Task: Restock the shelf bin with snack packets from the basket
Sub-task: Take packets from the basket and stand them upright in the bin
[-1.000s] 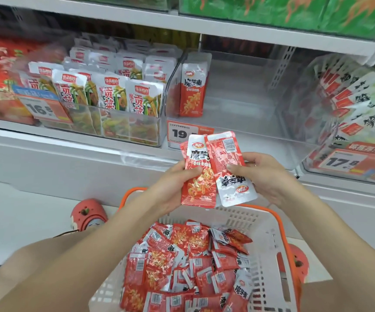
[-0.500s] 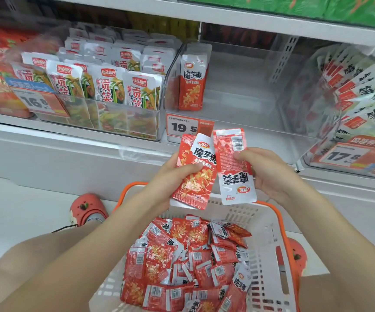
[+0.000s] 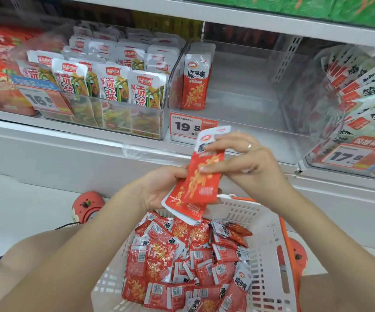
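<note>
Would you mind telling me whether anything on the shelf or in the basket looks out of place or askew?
Nothing looks damaged or spilled. The clear middle bin holds just one red packet, leaning against its left wall, so it looks bare beside its full neighbours. The packets in the basket lie jumbled, some face down.

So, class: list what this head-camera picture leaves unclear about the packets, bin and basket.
- Held packets: exact count hidden by overlap and the right hand.
- Basket: near end cut by the bottom edge.
- Price tag: small print unreadable.
- Bin: back blurred.
</note>
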Motion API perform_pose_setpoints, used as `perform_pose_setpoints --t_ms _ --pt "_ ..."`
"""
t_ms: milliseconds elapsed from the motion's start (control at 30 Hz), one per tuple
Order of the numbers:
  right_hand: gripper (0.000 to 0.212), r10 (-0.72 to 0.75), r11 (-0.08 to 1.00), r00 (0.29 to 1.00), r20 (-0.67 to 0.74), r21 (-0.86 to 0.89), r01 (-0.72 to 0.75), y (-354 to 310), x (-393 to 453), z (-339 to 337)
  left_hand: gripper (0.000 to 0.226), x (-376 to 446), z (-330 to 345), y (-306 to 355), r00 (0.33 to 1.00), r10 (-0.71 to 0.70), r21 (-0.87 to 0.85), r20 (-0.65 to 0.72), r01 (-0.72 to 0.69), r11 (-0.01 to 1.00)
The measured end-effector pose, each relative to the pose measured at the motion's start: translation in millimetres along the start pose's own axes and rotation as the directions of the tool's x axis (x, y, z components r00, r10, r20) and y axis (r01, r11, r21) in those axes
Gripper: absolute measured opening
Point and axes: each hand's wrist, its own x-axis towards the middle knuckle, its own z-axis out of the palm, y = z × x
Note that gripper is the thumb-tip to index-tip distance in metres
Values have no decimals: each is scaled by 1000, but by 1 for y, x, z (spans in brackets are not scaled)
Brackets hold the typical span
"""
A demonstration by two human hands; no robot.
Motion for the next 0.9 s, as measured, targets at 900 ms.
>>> perform_pose_setpoints --t_ms 900 --pt "19 812 -161 328 483 725 -670 -5 -9 25 41 -4 9 4 911 353 125 -213 -333 935"
